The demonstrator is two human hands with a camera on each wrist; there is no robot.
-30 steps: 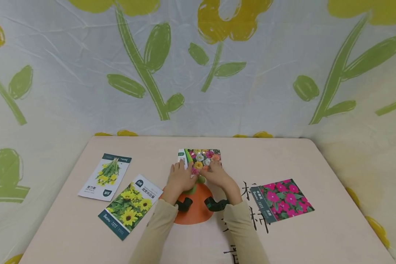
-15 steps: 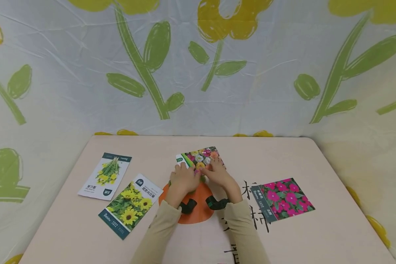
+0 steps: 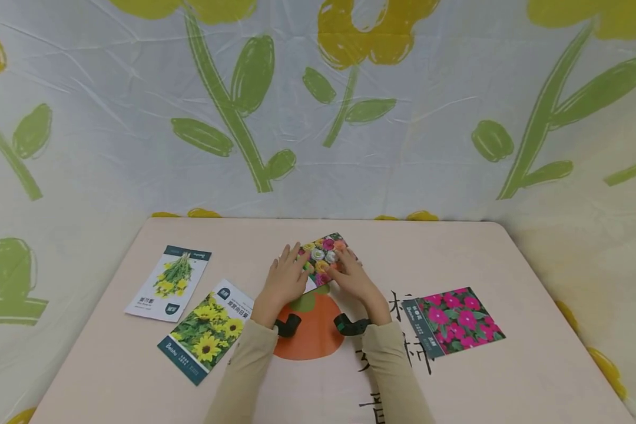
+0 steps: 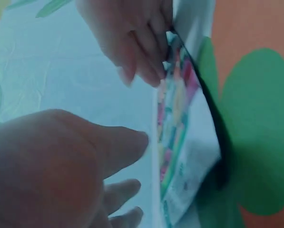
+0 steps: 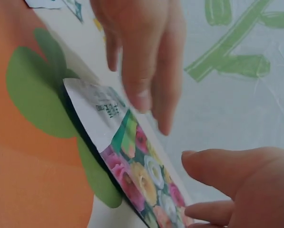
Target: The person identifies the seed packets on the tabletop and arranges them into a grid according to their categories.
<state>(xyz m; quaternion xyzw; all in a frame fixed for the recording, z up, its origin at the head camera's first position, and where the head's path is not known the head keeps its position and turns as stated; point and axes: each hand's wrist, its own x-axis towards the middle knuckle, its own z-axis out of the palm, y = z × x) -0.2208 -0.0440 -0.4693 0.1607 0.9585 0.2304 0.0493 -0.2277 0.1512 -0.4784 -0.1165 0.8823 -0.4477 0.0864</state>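
A flower seed packet point(image 3: 319, 259) printed with colourful blooms is slanted at the middle of the table, its white end towards my left hand point(image 3: 285, 281). That hand's fingers are extended over and beside the white end; the left wrist view shows its thumb point(image 4: 125, 145) apart from the packet. My right hand point(image 3: 356, 282) is at the packet's other end, fingertips on or close to its edge, with the thumb held out. In the right wrist view the packet point(image 5: 142, 178) casts a dark shadow along its near edge; whether it is slightly raised I cannot tell.
To the left lie a white packet with yellow flowers point(image 3: 172, 282) and a sunflower packet point(image 3: 209, 333). A pink flower packet point(image 3: 458, 321) lies to the right. The pink tablecloth point(image 3: 318, 394) bears an orange persimmon print. Behind hangs a flowered curtain point(image 3: 403, 165).
The packet has turned counterclockwise, its right end swinging away from me. My left hand has drawn leftward and straightened its fingers, while my right hand stays nearly in place.
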